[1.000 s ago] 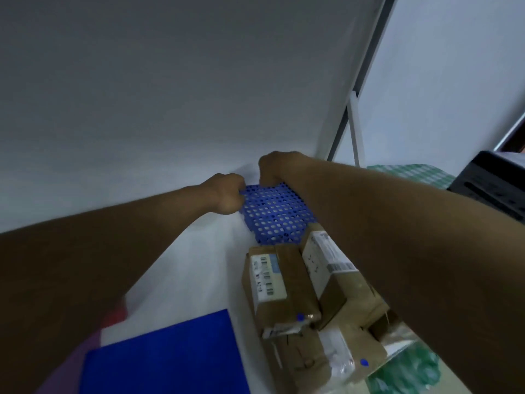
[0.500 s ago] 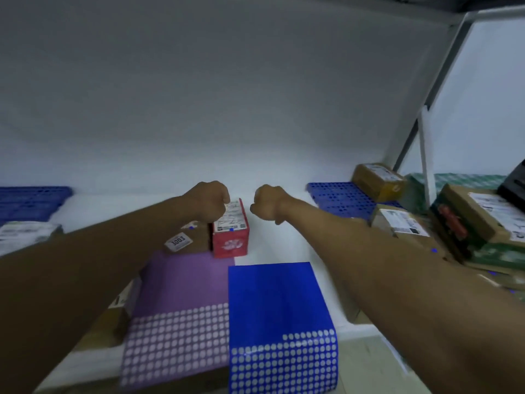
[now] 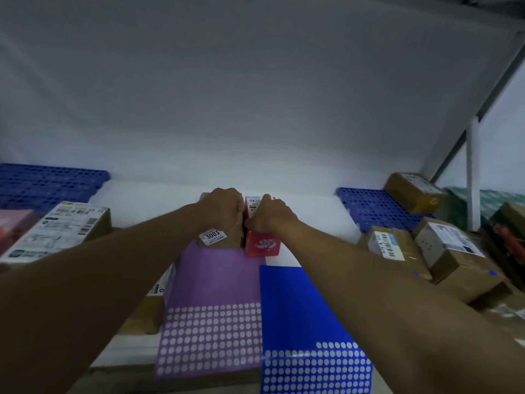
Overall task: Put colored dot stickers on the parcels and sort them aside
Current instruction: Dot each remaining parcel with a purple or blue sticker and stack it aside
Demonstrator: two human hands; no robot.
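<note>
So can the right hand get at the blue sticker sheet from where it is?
Probably yes. The right hand rests on the red box, and the blue sticker sheet lies uncovered just nearer the person, under that forearm; nothing sits on it.

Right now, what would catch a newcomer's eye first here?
The two hands at centre: the left hand on a brown cardboard box labelled 3003, the right hand on a small red carton. In front lie a purple sticker sheet and a blue sticker sheet, each with peeled white rows.
</note>
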